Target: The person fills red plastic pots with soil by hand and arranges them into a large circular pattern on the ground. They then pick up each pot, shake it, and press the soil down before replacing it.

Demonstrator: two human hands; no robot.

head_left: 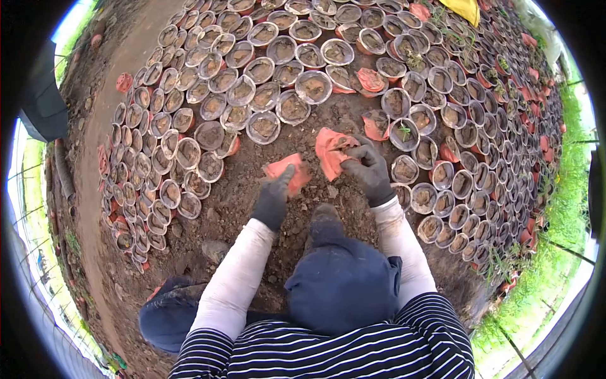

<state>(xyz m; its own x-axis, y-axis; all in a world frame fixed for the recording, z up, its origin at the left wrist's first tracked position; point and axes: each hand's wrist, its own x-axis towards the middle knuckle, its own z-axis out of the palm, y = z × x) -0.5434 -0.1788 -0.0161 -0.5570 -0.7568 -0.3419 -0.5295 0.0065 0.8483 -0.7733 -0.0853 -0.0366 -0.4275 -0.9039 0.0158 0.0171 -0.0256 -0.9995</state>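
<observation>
My left hand, in a dark glove, is closed on a crumpled red plastic plant pot, slightly blurred. To its right, my gloved right hand pinches a second soft red pot by its right side; this pot looks squashed and its opening is hard to make out. Both pots are held apart, over a patch of bare brown soil in front of my knee. Just beyond my right hand, a tilted red pot with soil in it leans near the standing rows.
Rows of round soil-filled pots surround the soil patch in front and on both sides. A small green seedling grows in one. An overturned red pot lies among them. A dirt path runs along the left; grass borders the right.
</observation>
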